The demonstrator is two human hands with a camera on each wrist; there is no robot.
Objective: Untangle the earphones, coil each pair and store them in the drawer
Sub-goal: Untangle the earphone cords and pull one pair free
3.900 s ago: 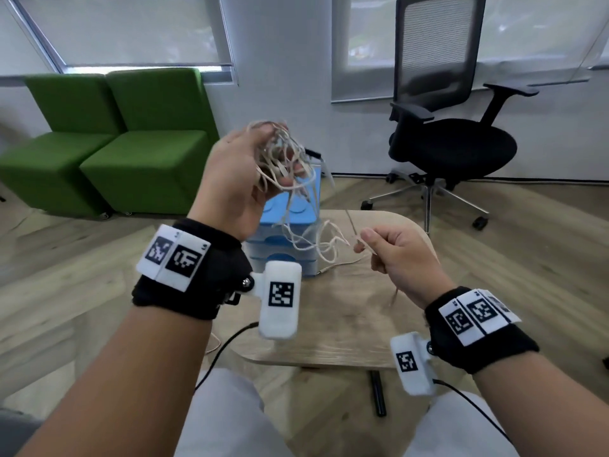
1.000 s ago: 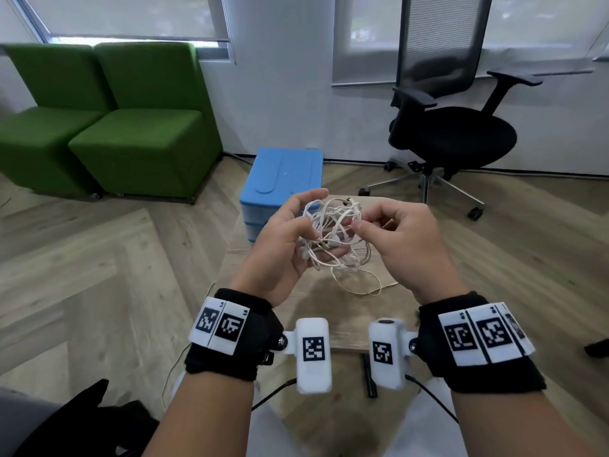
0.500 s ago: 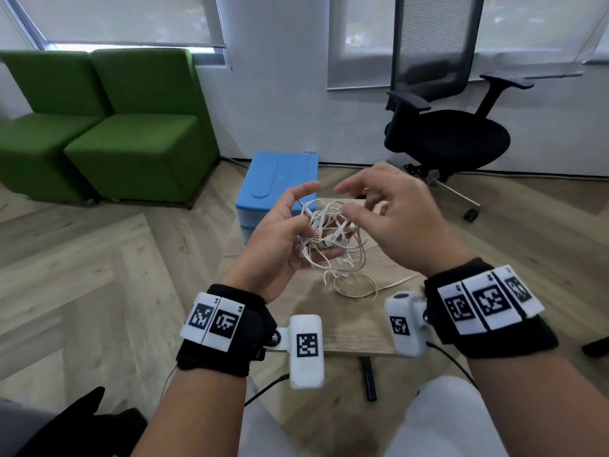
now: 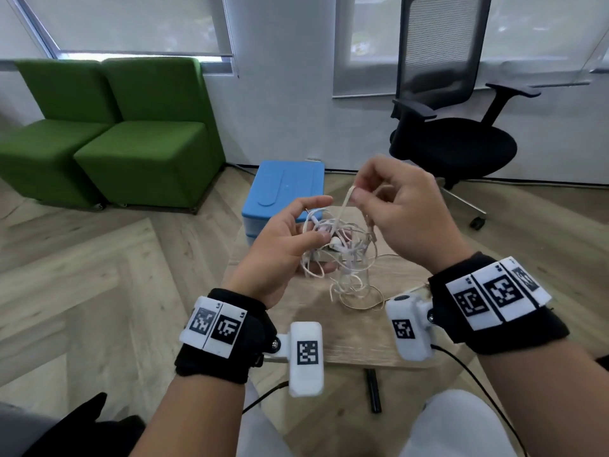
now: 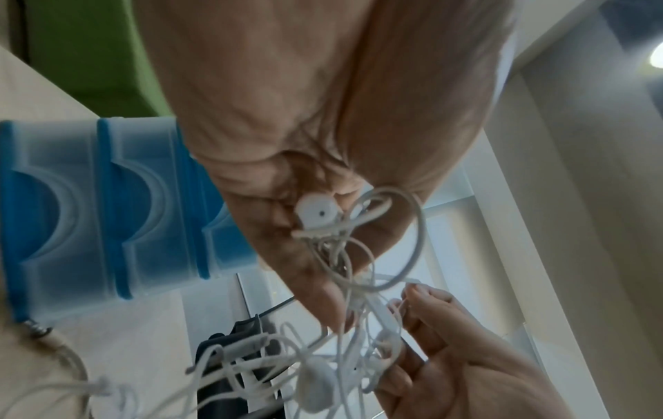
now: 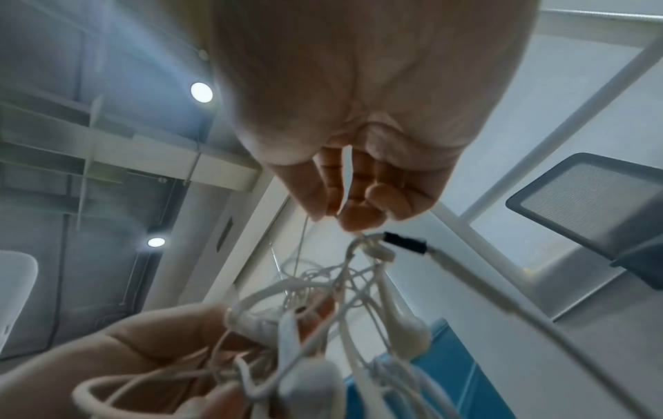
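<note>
Left hand [image 4: 283, 245] grips the earphones [image 4: 336, 249], one knotted wad; right hand [image 4: 402, 209] pinches a cord upward. Nothing coiled yet, and the drawer unit [image 4: 283, 192] at the table's far edge sits shut.

Only square coded markers on wrist bands [image 4: 216, 326], their tiny letters unreadable

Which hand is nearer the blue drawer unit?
Left. The left hand holds the earphone tangle just in front of the blue drawer unit; the right hand pinches a cord further to its right.
</note>
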